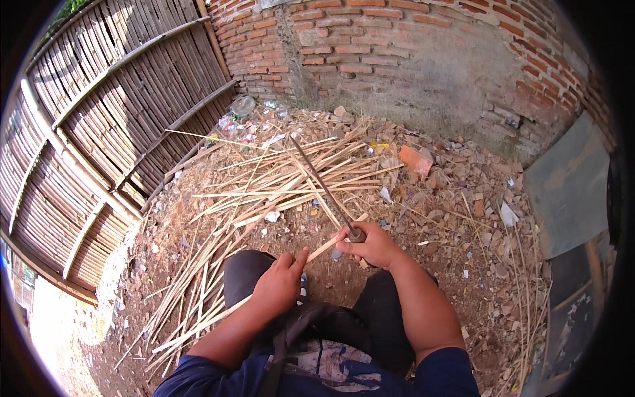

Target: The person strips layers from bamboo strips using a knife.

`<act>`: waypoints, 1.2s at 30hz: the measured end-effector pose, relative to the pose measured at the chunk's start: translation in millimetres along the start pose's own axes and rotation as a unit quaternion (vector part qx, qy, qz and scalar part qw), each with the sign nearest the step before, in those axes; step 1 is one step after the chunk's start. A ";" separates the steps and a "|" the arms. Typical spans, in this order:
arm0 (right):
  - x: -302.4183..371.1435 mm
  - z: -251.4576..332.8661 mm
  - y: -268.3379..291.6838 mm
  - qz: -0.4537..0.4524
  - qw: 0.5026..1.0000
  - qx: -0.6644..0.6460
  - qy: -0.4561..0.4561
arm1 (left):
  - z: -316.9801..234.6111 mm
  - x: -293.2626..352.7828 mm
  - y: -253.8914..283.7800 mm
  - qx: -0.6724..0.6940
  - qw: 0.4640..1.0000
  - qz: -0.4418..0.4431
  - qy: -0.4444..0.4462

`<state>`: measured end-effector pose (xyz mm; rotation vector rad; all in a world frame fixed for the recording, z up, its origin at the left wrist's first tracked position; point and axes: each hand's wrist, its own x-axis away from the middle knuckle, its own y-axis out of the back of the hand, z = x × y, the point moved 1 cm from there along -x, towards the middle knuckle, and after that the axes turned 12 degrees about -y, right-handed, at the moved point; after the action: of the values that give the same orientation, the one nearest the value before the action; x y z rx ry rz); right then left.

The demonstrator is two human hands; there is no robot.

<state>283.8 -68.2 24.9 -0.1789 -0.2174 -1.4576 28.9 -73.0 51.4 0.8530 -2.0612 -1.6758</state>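
Observation:
My left hand (278,286) is closed around a pale bamboo strip (323,249), which slants from low on the left up to the right past my knees. My right hand (372,246) grips a long, narrow, dark-bladed knife (322,186) by its handle end, and the blade points away and to the left. Close to the right fist, the strip's far end crosses the knife; whether the edge touches it I cannot tell. Beyond my hands lies a loose heap of cut bamboo strips (278,188). More bamboo strips (192,284) are spread on the ground beside my left leg.
A woven bamboo fence (132,86) stands on the left, and a worn brick wall (403,59) closes the back. Rubble, scraps and a broken orange brick (416,160) litter the dirt. At the right leans a grey sheet panel (569,188), with thin stalks (526,311) near it.

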 end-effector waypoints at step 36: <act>-44.0 62.9 -28.5 -0.026 0.854 0.520 0.006 | 73.7 162.5 -12.9 0.060 0.969 -0.043 0.235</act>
<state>248.7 -13.0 74.3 0.7261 -0.9690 -1.2129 -136.3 -123.7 4.8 1.2545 -1.8249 -1.2406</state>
